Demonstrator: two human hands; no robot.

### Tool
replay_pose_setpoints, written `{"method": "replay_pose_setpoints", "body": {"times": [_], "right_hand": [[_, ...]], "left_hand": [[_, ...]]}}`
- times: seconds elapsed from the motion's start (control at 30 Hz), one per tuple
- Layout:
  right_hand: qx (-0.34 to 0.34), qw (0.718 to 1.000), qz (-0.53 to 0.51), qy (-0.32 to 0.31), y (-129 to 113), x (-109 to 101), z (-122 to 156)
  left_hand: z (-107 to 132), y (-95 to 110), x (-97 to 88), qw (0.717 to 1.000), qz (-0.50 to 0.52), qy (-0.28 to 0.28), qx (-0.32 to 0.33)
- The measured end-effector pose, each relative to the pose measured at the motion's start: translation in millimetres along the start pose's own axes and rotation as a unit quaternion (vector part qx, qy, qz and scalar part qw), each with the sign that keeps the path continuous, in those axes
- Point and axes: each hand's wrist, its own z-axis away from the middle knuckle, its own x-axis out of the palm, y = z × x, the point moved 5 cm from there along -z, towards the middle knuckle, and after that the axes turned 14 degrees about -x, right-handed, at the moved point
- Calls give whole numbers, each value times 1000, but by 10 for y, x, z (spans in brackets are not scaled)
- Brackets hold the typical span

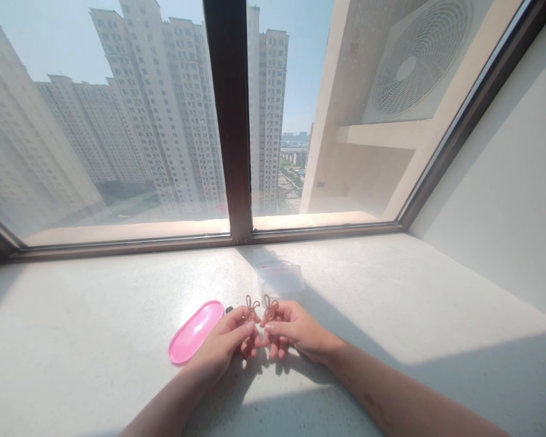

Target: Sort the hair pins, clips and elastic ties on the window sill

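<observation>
Both hands are close together above the sill, fingertips nearly meeting. My left hand (230, 334) pinches a small brown looped cord (251, 304), thin loops sticking up like rabbit ears. A similar brown looped cord (269, 305) is pinched between the thumb and fingers of my right hand (300, 328). The lower parts of both cords are hidden by my fingers. Left of my left hand lies a pink oval lid or tray (195, 334). A translucent plastic box (281, 280) stands just beyond the cords.
A pale stone window sill (118, 321) carries everything, with shadow bands across it. A small dark object (229, 309) sits between the pink oval and my left hand. The brown window frame (236, 121) rises behind, and a white wall (505, 200) bounds the right side.
</observation>
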Motion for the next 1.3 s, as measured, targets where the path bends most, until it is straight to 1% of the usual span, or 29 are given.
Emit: {"method": "replay_pose_setpoints", "body": {"times": [0.13,0.5,0.77,1.3], "right_hand": [[0,1000,1,0,-4,8,-3],[-7,1000,1,-6,-21,25,1],[-11,1000,-7,-9,4,15,-9],[-11,1000,-21,2,-23,16,-2]], "left_hand": [[-4,2,1,1000,-1,-6,10],[23,26,22,1000,-15,-22,7],[9,13,11,1000,-18,-21,8],[33,28,30,1000,-16,-9,5]]}}
